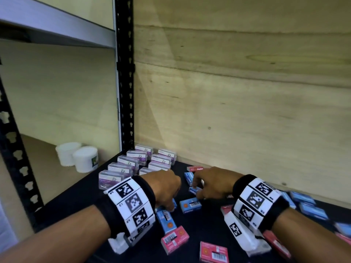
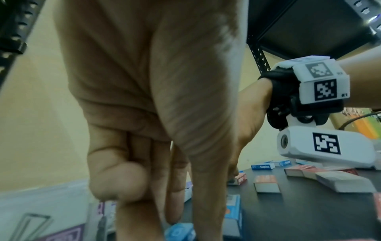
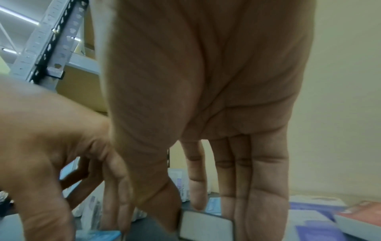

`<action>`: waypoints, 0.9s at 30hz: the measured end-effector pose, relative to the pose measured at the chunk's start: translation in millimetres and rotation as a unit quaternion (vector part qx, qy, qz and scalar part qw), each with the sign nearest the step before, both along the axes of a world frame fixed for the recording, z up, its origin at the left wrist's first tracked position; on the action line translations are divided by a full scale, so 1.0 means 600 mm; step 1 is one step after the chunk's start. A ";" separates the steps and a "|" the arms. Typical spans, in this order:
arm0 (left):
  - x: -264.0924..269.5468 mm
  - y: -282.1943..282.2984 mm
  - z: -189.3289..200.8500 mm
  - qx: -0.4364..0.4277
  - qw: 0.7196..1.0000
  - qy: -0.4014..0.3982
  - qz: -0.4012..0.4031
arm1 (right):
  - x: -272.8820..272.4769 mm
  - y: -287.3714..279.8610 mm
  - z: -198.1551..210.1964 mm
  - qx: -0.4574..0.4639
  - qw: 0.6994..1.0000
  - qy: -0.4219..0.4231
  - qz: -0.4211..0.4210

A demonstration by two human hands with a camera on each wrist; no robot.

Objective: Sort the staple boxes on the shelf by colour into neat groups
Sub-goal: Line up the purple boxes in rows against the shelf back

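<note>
Shelf point(image 1: 76, 202) | left hand point(image 1: 165, 186) pinches blue box point(image 2: 178, 232) | right hand point(image 1: 212, 184) pinches staple box point(image 3: 206, 226)
</note>
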State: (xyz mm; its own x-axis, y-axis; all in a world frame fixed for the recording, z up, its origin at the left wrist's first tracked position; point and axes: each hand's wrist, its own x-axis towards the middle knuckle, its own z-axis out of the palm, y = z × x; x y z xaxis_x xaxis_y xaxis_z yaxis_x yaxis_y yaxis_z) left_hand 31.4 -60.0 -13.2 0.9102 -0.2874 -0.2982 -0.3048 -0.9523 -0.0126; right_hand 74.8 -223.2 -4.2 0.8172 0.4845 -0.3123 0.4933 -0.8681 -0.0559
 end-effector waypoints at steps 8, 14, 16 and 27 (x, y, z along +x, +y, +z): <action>0.013 -0.010 0.009 0.015 1.000 -0.011 0.000 | 0.003 -0.082 0.008 0.020 0.999 0.025 -0.041; 0.033 -0.039 0.050 0.008 0.998 -0.057 -0.040 | 0.015 -0.167 0.014 0.088 0.989 0.058 -0.101; 0.047 -0.060 0.060 -0.004 0.996 -0.064 -0.057 | 0.020 -0.205 0.019 0.101 0.984 0.063 -0.133; 0.133 -0.248 0.053 -0.069 0.980 0.009 -0.184 | 0.043 -0.414 0.020 0.044 0.964 0.010 -0.260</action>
